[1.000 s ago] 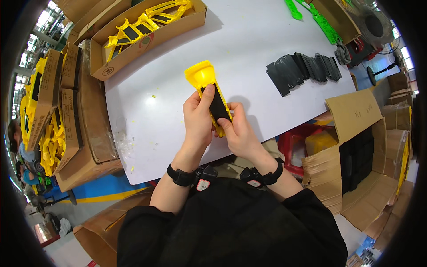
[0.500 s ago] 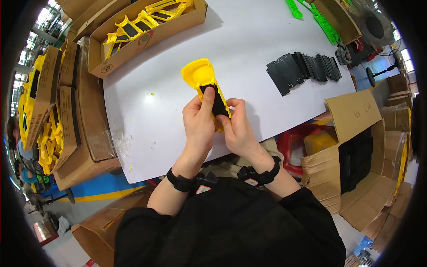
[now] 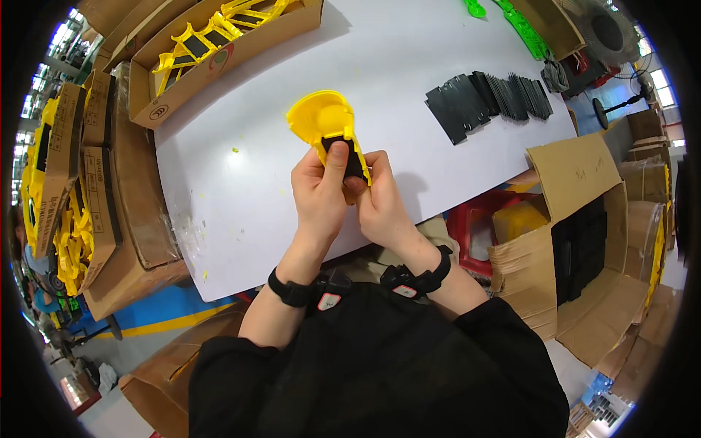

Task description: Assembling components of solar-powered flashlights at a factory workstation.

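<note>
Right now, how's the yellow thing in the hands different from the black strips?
The yellow piece has a scooped end; the black strips look flat. The yellow piece is in the fingers of the left hand and right hand; the black strips lie on the table. The yellow piece is one; the black strips are many, in an overlapping row. Both show black: the yellow piece has a black panel.

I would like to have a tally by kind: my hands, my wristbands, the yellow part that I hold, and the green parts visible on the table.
Hands: 2 (left hand, right hand)
Wristbands: 2
Held yellow part: 1
Visible green parts: 2
Total: 7
</note>
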The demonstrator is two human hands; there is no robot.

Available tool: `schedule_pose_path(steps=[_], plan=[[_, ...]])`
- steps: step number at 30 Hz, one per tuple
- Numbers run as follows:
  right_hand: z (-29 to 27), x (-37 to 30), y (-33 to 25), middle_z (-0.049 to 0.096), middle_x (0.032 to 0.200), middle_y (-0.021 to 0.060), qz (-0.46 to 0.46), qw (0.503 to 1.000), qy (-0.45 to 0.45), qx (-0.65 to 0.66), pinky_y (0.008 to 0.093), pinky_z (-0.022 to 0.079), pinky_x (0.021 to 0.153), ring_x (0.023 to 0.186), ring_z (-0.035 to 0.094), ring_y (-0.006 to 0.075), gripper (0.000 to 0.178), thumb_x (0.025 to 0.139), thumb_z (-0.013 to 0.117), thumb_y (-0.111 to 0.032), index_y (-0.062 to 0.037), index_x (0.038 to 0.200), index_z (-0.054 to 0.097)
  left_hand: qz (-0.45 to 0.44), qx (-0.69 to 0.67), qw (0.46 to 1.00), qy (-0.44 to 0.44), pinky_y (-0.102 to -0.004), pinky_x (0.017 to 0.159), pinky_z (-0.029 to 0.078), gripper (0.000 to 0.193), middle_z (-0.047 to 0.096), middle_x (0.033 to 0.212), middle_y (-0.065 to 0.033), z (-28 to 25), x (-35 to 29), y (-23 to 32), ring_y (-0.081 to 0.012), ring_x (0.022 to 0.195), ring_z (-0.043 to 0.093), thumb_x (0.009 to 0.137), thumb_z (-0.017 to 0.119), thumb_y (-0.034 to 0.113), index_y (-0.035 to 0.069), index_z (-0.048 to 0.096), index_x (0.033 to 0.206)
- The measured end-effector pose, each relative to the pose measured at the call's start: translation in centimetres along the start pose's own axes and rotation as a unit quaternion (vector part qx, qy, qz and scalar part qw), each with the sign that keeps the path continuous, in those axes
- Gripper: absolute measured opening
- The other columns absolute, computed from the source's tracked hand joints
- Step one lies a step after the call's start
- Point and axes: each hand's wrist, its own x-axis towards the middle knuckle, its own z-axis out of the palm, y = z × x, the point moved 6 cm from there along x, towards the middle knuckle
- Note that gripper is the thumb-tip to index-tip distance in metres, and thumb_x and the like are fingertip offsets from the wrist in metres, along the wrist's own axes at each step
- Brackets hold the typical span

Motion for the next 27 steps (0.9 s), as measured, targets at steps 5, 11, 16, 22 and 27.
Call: schedule_pose_path(steps=[5, 11, 16, 22, 27], plan=[[-0.7, 0.6, 0.6, 0.059, 0.08, 0.014, 0.017, 0.999, 0.002, -0.028, 0.031, 0.048, 0.061, 0.068, 0.058, 0.0174, 0.018, 0.095, 0.044, -0.008, 0.0022, 0.106, 0.034, 0.008, 0.132, 0.99, -0.039, -0.0195, 0.049, 0.035, 0.019, 0.057, 0.075, 0.0006, -0.7, 0.6, -0.9, -0.0037, 0.059, 0.047, 0.096, 0.053, 0.02, 0.003, 0.058, 0.098], [-1.4, 0.6, -0.3, 0.059, 0.083, 0.0166, -0.028, 0.995, -0.003, -0.092, 0.0348, 0.048, 0.062, 0.068, 0.06, 0.0237, 0.019, 0.091, 0.048, -0.005, 0.0029, 0.107, 0.041, -0.021, 0.194, 0.979, -0.052, -0.0286, 0.062, 0.052, 0.018, 0.062, 0.084, -0.012, -1.8, -0.2, -0.9, -0.0159, 0.07, 0.064, 0.093, 0.054, 0.011, -0.004, 0.051, 0.101], [-1.8, 0.7, -3.0, 0.061, 0.088, 0.0192, -0.033, 0.973, -0.011, -0.227, 0.0366, 0.049, 0.063, 0.071, 0.062, 0.0295, 0.015, 0.086, 0.053, -0.005, 0.0049, 0.097, 0.052, -0.012, 0.208, 0.974, -0.09, -0.0319, 0.066, 0.055, 0.017, 0.064, 0.091, -0.0147, -1.2, -0.4, 0.6, -0.0209, 0.08, 0.067, 0.091, 0.05, 0.005, -0.006, 0.047, 0.105], [-1.7, 0.4, -2.8, 0.061, 0.086, 0.0187, 0.016, 0.984, -0.02, -0.178, 0.0359, 0.05, 0.064, 0.073, 0.063, 0.0284, 0.017, 0.086, 0.055, -0.006, 0.0059, 0.097, 0.052, -0.029, 0.211, 0.969, -0.125, -0.0308, 0.075, 0.053, 0.024, 0.064, 0.094, -0.0113, -1.3, -1.3, 1.0, -0.0172, 0.087, 0.065, 0.086, 0.05, -0.001, -0.003, 0.048, 0.11], [-1.3, 0.3, -4.1, 0.06, 0.083, 0.0183, -0.068, 0.969, -0.028, -0.236, 0.0369, 0.049, 0.062, 0.07, 0.061, 0.0293, 0.014, 0.086, 0.054, -0.005, 0.0048, 0.096, 0.052, -0.03, 0.171, 0.977, -0.126, -0.0295, 0.075, 0.052, 0.025, 0.063, 0.094, -0.0107, -1.3, -1.6, 0.6, -0.0151, 0.087, 0.064, 0.087, 0.048, -0.003, -0.002, 0.047, 0.112]])
